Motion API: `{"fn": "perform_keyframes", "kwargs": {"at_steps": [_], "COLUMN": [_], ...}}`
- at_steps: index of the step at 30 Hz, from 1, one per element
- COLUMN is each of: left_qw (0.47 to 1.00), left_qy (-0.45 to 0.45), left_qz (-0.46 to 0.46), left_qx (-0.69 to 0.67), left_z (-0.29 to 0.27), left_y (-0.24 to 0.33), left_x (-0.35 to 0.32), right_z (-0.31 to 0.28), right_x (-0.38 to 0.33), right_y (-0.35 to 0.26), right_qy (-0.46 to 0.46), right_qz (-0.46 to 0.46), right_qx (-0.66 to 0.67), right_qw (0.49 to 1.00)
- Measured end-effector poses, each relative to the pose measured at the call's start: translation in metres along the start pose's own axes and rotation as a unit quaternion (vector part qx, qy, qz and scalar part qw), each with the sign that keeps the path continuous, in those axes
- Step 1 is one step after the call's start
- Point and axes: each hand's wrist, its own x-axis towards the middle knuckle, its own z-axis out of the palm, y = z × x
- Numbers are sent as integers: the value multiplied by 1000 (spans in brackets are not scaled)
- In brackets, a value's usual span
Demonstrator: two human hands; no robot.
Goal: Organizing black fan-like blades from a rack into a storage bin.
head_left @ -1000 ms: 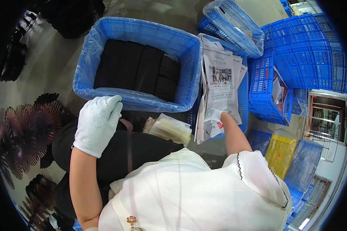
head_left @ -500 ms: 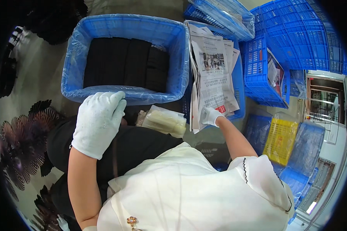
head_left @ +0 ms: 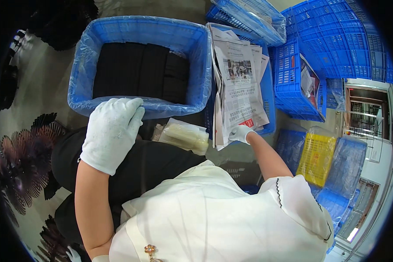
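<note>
A blue crate (head_left: 199,72) lined with clear plastic stands in front of me, holding dark flat stacks (head_left: 129,72). My left hand (head_left: 111,131), in a white glove, is closed at its near rim, fingers curled over the plastic-covered edge; the fingertips are partly hidden. To the right, several newspapers (head_left: 244,96) lie on a second blue crate (head_left: 270,102). My white-gloved right hand (head_left: 240,133) pinches the near edge of these papers, thumb and fingers together. Between the hands, by my knees, lies a pale package in clear wrap (head_left: 185,136).
Blue crates (head_left: 332,41) are stacked at the far right, with another crate (head_left: 290,78) before them. A yellow crate (head_left: 316,157) under plastic stands right of my arm. Dark fan-shaped pieces (head_left: 24,159) lie on the left floor. Part of another gloved hand (head_left: 73,254) shows at the bottom left.
My left hand has shifted slightly farther over the crate's near rim. The right hand stays at the newspapers' near edge; the whole view has drifted a little.
</note>
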Motion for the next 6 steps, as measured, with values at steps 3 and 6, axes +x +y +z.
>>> {"fn": "perform_keyframes", "kwargs": {"at_steps": [3, 6], "left_qw": [1000, 1000], "left_qy": [11, 22], "left_qz": [-2, -7], "left_qx": [-3, -4], "left_z": [0, -1], "left_y": [-2, -3], "left_x": [-3, -6], "right_z": [-1, 71], "right_x": [1, -22], "right_y": [-11, -32], "right_qy": [14, 27], "right_qz": [26, 49], "right_qx": [-78, -158], "right_qw": [996, 986]}}
